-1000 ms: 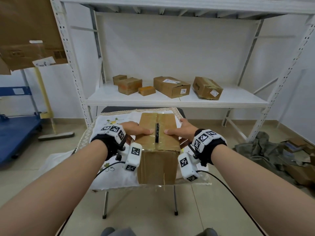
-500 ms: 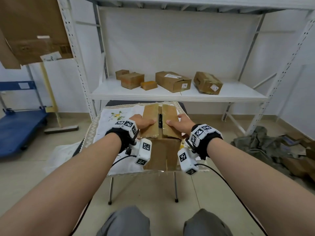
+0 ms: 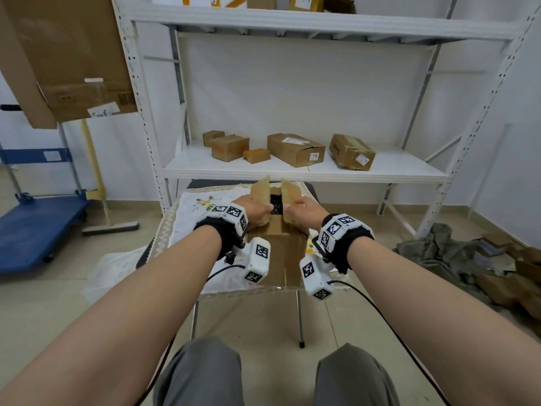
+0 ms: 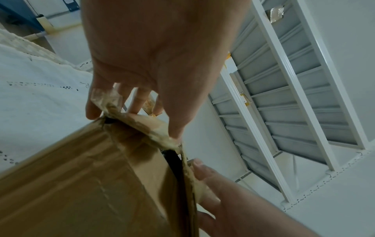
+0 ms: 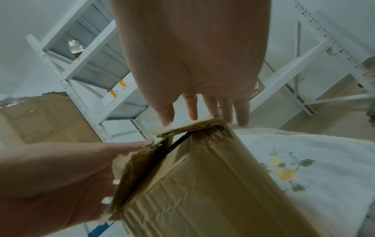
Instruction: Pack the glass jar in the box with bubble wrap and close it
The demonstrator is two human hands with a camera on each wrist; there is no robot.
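A brown cardboard box (image 3: 275,253) stands on a small table covered with a white embroidered cloth (image 3: 193,218). Its two top flaps are tilted up, with a dark gap between them. My left hand (image 3: 257,213) pinches the left flap (image 3: 261,190), thumb on the inner face and fingers behind it, as the left wrist view shows at the flap edge (image 4: 142,123). My right hand (image 3: 304,212) holds the right flap (image 3: 290,190) the same way, its fingers over the flap edge (image 5: 188,126). The box's inside is dark. No jar or bubble wrap shows.
A white metal shelf (image 3: 395,168) stands right behind the table, carrying several small cardboard boxes (image 3: 295,149). A blue cart (image 3: 35,230) sits on the floor at the left. A heap of cloth and cardboard scraps (image 3: 439,253) lies at the right. A big cardboard sheet (image 3: 64,54) hangs upper left.
The two flaps lay almost flat under my hands a second ago. They now stand tilted up with a wider gap, and my view has pulled back from the box.
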